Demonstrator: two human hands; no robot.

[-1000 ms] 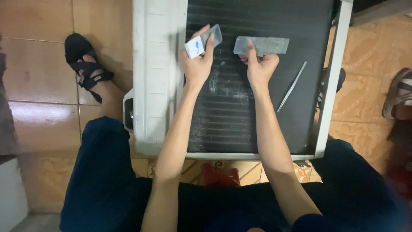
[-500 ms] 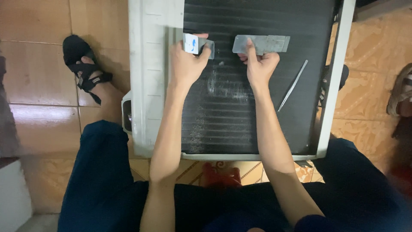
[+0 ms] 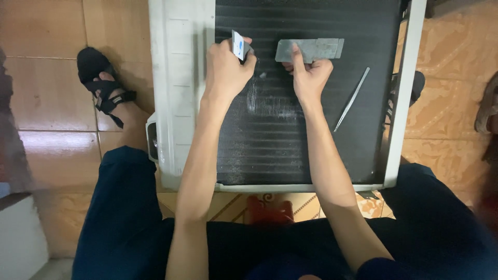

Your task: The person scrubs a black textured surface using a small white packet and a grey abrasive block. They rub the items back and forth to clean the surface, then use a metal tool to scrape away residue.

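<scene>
On the dark coil (image 3: pixel 306 129), the left hand (image 3: pixel 228 70) pinched a small card (image 3: pixel 238 45) at the fins. Beside it the right hand (image 3: pixel 309 78) pressed a grey plate (image 3: pixel 309 50) flat, tweezers (image 3: pixel 351 99) farther right. It looked like fin-combing; a steady stroke along the fins seemed called for.

Tweezers (image 3: pixel 351 99) on black finned panel (image 3: pixel 290 150)

On the black finned coil panel (image 3: pixel 290 135) in its white frame, the left hand (image 3: pixel 226 67) grips a small white card (image 3: pixel 238 45); the right hand (image 3: pixel 309 78) pins a flat grey metal plate (image 3: pixel 310 49), thin metal tweezers (image 3: pixel 352 98) nearby.
</scene>
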